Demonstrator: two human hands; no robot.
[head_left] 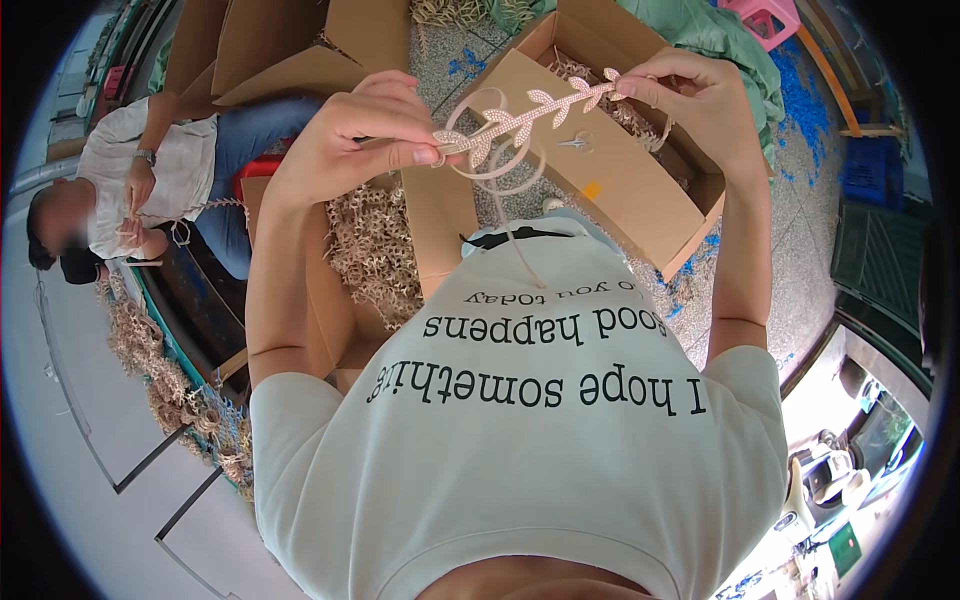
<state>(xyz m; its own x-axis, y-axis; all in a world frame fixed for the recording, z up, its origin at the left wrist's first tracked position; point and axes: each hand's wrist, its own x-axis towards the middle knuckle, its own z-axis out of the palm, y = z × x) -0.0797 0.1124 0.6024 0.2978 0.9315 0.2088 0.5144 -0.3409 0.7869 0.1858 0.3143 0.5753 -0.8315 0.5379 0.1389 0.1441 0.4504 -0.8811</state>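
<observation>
A sparkling leaf-shaped trim [523, 120], pale pink and set with small stones, is stretched between my hands above the cardboard boxes. My left hand [350, 140] pinches its left end between thumb and fingertips. At the other end, higher up, my right hand [690, 95] grips the tip of the trim with thumb and forefinger. A pale ribbon [527, 172] loops below the trim near my left fingers and trails down toward my shirt. Part of the ribbon also hangs under my right hand.
Scissors [575, 143] lie on a flap of the right open box [640, 220]. Tangled beige trims fill the left box [440, 230]. On the left, a seated person [150, 180] handles a similar strip. Blue scraps [800, 95] litter the floor near a pink stool [765, 20].
</observation>
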